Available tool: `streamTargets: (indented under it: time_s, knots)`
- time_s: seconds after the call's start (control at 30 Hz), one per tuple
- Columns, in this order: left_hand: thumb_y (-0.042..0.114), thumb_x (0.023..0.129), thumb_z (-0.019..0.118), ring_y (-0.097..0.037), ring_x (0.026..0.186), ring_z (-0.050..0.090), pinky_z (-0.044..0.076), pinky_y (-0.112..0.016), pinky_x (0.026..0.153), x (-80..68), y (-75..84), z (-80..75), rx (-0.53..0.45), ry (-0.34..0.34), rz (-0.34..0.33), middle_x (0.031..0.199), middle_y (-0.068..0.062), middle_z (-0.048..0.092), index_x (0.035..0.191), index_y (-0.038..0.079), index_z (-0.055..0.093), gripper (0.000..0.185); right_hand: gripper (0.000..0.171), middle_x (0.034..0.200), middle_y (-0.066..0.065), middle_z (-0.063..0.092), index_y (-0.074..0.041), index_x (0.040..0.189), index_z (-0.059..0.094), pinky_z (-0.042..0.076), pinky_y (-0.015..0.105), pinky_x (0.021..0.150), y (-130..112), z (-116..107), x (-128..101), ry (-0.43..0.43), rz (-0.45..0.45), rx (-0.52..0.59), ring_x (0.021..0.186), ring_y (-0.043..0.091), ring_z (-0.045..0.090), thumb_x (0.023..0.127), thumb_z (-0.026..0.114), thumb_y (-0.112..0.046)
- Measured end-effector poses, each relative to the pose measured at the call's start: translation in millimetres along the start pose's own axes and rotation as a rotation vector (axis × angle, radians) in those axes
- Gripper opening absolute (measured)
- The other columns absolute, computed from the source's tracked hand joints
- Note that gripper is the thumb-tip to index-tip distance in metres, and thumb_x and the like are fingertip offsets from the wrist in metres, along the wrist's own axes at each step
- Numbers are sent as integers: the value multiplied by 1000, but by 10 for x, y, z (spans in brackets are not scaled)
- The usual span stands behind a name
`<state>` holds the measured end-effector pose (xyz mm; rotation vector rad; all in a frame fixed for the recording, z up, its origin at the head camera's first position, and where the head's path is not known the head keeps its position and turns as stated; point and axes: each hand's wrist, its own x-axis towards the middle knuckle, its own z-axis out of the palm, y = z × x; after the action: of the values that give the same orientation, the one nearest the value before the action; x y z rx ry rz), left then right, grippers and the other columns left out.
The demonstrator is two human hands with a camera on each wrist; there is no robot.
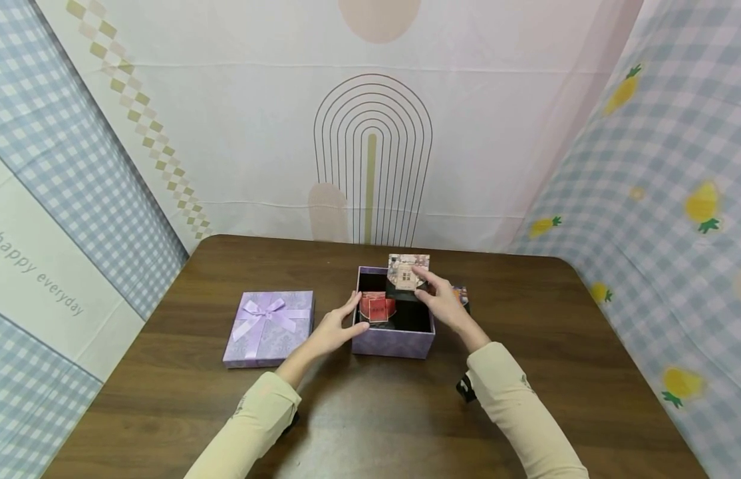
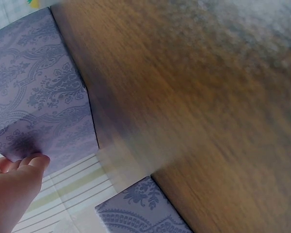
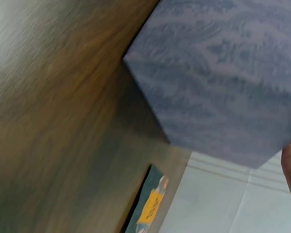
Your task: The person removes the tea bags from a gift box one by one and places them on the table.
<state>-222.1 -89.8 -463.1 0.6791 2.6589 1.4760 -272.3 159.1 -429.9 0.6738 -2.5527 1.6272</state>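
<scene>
A purple patterned gift box (image 1: 393, 344) stands lidless on the table, its inside black. My left hand (image 1: 331, 331) grips its left side at the rim, thumb near the front left corner; in the left wrist view the fingertips lie on the patterned wall. In the box's left part sits a red packet (image 1: 378, 310) with a dark lower part. My right hand (image 1: 444, 303) pinches a pink floral packet (image 1: 405, 274) with a dark lower part, its upper half above the box's back rim. In the right wrist view only a bit of that hand shows.
The matching lid (image 1: 269, 329) with a lilac ribbon bow lies to the left of the box. Another dark packet with an orange label (image 3: 150, 208) lies on the table right of the box, partly behind my right hand in the head view. A patterned cloth hangs behind the wooden table (image 1: 526, 372).
</scene>
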Motion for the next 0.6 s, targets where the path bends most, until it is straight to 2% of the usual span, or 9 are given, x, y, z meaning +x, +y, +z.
streamTargets:
  time_s: [0.13, 0.2, 0.23, 0.27, 0.33, 0.4, 0.5, 0.57, 0.6]
  knots:
    - [15, 87, 61, -36, 131, 28, 23, -47, 107, 2, 5, -4, 0, 1, 4, 144, -23, 23, 140, -3, 28, 66, 45, 135, 24, 43, 8, 130, 44, 39, 24, 92, 59, -86, -40, 53, 26, 8, 120, 30, 42, 86, 52, 8]
    - [16, 87, 61, -34, 131, 28, 23, -45, 108, 7, -2, -1, 11, -1, 0, 145, -22, 23, 141, -1, 28, 66, 45, 135, 23, 43, 8, 131, 44, 38, 13, 85, 95, -128, -61, 70, 44, 33, 118, 21, 42, 86, 50, 9]
    - [16, 86, 61, -33, 132, 28, 23, -45, 108, 10, -7, 1, 14, -2, -3, 145, -21, 23, 141, -1, 28, 67, 45, 135, 23, 43, 8, 131, 43, 39, 11, 77, 112, -151, -73, 77, 55, 48, 110, 18, 48, 87, 49, 9]
    - [16, 86, 61, -33, 132, 27, 23, -45, 108, 13, -11, 2, 15, -2, -4, 145, -21, 23, 141, 0, 28, 67, 45, 135, 23, 43, 8, 131, 43, 39, 10, 71, 127, -174, -86, 84, 62, 66, 100, 16, 51, 87, 48, 10]
    - [16, 86, 61, -33, 132, 27, 23, -44, 108, 17, -21, 5, 19, -3, -4, 145, -21, 23, 142, 0, 27, 67, 44, 135, 24, 42, 8, 132, 42, 41, 10, 66, 151, -221, -115, 93, 77, 103, 89, 9, 52, 88, 46, 10]
    - [17, 86, 62, -32, 132, 27, 22, -44, 108, 19, -25, 5, 14, -5, -8, 145, -21, 23, 142, 1, 27, 67, 44, 136, 25, 41, 8, 132, 41, 42, 9, 66, 174, -270, -143, 102, 80, 112, 88, 5, 52, 89, 45, 10]
    - [17, 86, 62, -32, 132, 27, 22, -44, 108, 17, -30, 5, 12, -7, -7, 145, -20, 22, 142, 1, 27, 68, 44, 138, 25, 38, 9, 133, 39, 42, 10, 68, 122, -347, -190, 114, 109, 90, 96, 10, 51, 89, 44, 10]
    - [17, 86, 62, -32, 132, 26, 22, -44, 108, 13, -35, 6, 11, -9, -12, 146, -20, 22, 142, 1, 26, 68, 43, 138, 24, 37, 9, 133, 39, 41, 11, 69, 152, -403, -211, 127, 117, 77, 98, 8, 50, 90, 45, 8]
    - [17, 86, 62, -32, 132, 26, 22, -44, 108, 11, -36, 7, 13, -9, -13, 146, -20, 22, 142, 1, 26, 68, 43, 139, 24, 38, 8, 133, 39, 41, 11, 68, 165, -431, -220, 135, 128, 75, 99, 12, 50, 90, 45, 8]
